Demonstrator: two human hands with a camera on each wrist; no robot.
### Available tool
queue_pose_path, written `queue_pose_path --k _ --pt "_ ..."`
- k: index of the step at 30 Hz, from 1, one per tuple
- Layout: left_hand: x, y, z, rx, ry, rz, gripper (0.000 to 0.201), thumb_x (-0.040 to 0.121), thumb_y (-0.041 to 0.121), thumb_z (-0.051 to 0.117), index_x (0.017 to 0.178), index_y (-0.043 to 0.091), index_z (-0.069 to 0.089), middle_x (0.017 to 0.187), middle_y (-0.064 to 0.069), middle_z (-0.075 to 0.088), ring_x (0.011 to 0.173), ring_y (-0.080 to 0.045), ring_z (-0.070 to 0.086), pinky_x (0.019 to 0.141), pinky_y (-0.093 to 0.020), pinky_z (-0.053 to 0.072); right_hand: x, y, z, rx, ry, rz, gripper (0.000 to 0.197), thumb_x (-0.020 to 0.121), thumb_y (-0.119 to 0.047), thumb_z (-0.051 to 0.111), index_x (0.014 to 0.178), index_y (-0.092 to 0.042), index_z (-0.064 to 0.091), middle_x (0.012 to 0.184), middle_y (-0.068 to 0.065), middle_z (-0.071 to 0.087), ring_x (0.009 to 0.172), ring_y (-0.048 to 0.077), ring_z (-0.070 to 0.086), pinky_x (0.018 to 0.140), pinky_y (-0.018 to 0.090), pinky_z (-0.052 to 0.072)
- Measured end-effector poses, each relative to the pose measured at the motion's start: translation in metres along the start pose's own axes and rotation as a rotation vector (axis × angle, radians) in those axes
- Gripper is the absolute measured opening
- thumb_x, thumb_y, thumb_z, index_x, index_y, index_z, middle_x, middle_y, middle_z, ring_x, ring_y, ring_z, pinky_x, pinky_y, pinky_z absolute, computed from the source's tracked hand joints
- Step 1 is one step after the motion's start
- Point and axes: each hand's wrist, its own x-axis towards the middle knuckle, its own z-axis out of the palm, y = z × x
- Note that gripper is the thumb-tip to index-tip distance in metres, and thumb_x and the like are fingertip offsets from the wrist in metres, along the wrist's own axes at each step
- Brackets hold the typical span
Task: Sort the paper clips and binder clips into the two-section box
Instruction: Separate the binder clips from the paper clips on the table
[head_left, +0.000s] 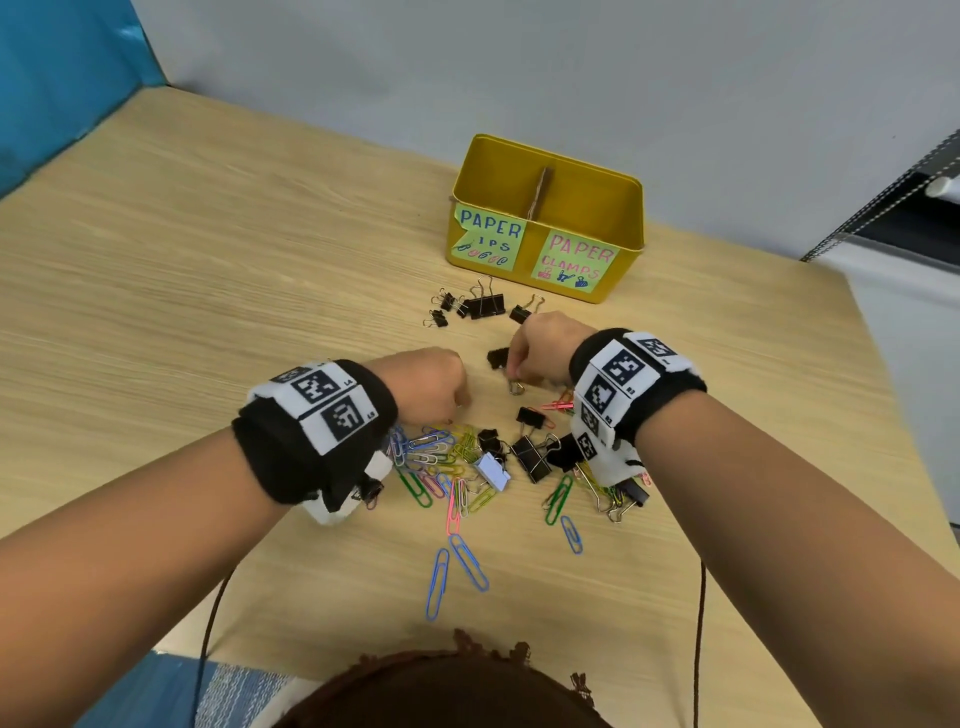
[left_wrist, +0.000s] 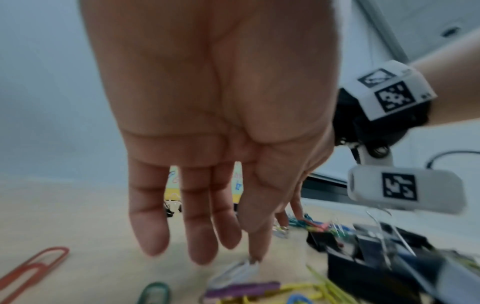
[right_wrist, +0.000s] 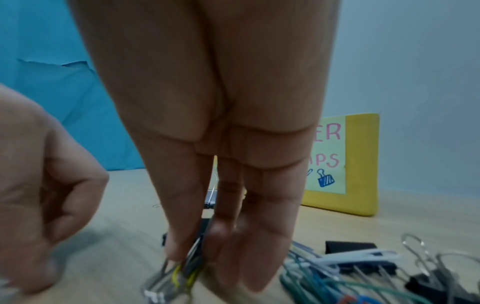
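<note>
Fingers (right_wrist: 182, 242) of right hand (head_left: 540, 348) pinch clips (right_wrist: 176, 273).

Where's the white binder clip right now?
In the head view, the white binder clip lies in the mixed pile, right of the coloured paper clips and left of a large black binder clip.

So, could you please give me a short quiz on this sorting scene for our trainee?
1. True or false: the fingers of the right hand pinch a black binder clip.
2. What does the pink-lettered label on the yellow box read? A) paper clips B) paper clamps C) pins
3. Fill in: the two long paper clips nearest the person are ___ in colour.

Key: 1 true; 2 B; 3 blue.
</note>
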Motion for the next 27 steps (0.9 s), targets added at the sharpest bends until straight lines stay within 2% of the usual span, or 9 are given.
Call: queue_pose_path --k 4,6,8,12,15,19,23,25,27 --pt "0.010 -0.005 -0.006 -0.114 0.158 -0.035 0.048 0.087 0.003 0.047 0.132 0.019 0.050 0.130 -0.008 0.046 0.123 -0.025 0.046 0.104 -0.034 0.038 0.002 0.001 -0.004 0.056 0.096 0.034 0.024 0.084 0.004 0.055 0.099 -0.008 0.070 0.076 -0.002 0.057 0.071 0.015 0.053 0.055 0.018 0.043" --pt "0.019 -0.002 -0.007 -0.138 0.230 -0.022 0.056 0.087 0.011 0.054 0.139 0.022 0.039 0.132 -0.010 0.042 0.124 -0.026 0.044 0.105 -0.036 0.038 0.001 0.001 -0.004 0.015 0.104 0.057 0.025 0.084 0.001 0.057 0.106 -0.006 0.068 0.083 0.000 0.057 0.081 0.019 0.057 0.063 0.023 0.049" --pt "0.031 0.005 -0.007 -0.098 0.279 -0.001 0.057 0.085 0.022 0.061 0.138 0.024 0.041 0.129 -0.011 0.042 0.123 -0.027 0.042 0.104 -0.041 0.040 0.001 0.002 0.000 -0.024 0.055 0.059 0.028 0.084 -0.008 0.062 0.112 -0.004 0.066 0.096 0.010 0.061 0.085 0.022 0.057 0.058 0.023 0.048" --pt "0.043 0.010 -0.010 -0.001 0.320 0.006 0.045 0.079 0.033 0.067 0.121 0.023 0.060 0.120 -0.008 0.050 0.117 -0.028 0.044 0.096 -0.042 0.044 0.003 0.003 0.008 0.000 -0.012 0.045 0.032 0.081 -0.012 0.068 0.109 0.002 0.066 0.089 0.012 0.061 0.079 0.021 0.055 0.051 0.018 0.040" --pt "0.041 0.000 -0.014 0.014 0.337 -0.001 0.044 0.079 0.034 0.068 0.120 0.022 0.060 0.121 -0.006 0.053 0.116 -0.026 0.048 0.094 -0.040 0.045 0.012 0.005 0.007 0.062 0.031 0.084 0.021 0.090 -0.011 0.055 0.106 -0.001 0.065 0.075 0.008 0.055 0.057 0.018 0.046 0.049 0.019 0.035" --pt "0.034 -0.017 -0.012 -0.083 0.329 -0.025 0.042 0.081 0.027 0.066 0.121 0.019 0.058 0.121 -0.008 0.056 0.111 -0.025 0.054 0.092 -0.037 0.045 0.025 -0.002 0.011 0.067 0.060 0.119 0.021 0.090 -0.027 0.057 0.075 -0.012 0.055 0.068 0.003 0.049 0.051 0.012 0.039 0.050 0.022 0.038" --pt "0.031 -0.023 -0.010 -0.138 0.353 -0.003 0.040 0.080 0.021 0.067 0.118 0.016 0.058 0.118 -0.009 0.058 0.108 -0.024 0.055 0.092 -0.035 0.046 0.031 -0.015 0.014 -0.043 0.035 0.110 0.044 0.087 -0.038 0.059 0.112 -0.001 0.059 0.077 0.007 0.055 0.051 0.015 0.040 0.049 0.022 0.037" --pt "0.031 -0.023 -0.009 -0.146 0.370 0.013 0.036 0.079 0.018 0.068 0.114 0.015 0.058 0.114 -0.008 0.059 0.104 -0.024 0.055 0.090 -0.034 0.046 0.032 -0.017 0.012 -0.097 0.031 0.100 0.045 0.087 -0.038 0.059 0.114 -0.002 0.059 0.071 0.004 0.053 0.058 0.019 0.049 0.051 0.023 0.039" --pt "0.032 -0.026 -0.009 -0.165 0.389 0.015 0.033 0.078 0.015 0.069 0.109 0.014 0.058 0.107 -0.006 0.058 0.095 -0.020 0.053 0.084 -0.032 0.045 0.032 -0.014 0.010 -0.102 0.022 0.098 0.037 0.088 -0.035 0.059 0.109 -0.004 0.059 0.087 0.008 0.062 0.076 0.020 0.053 0.060 0.026 0.043"
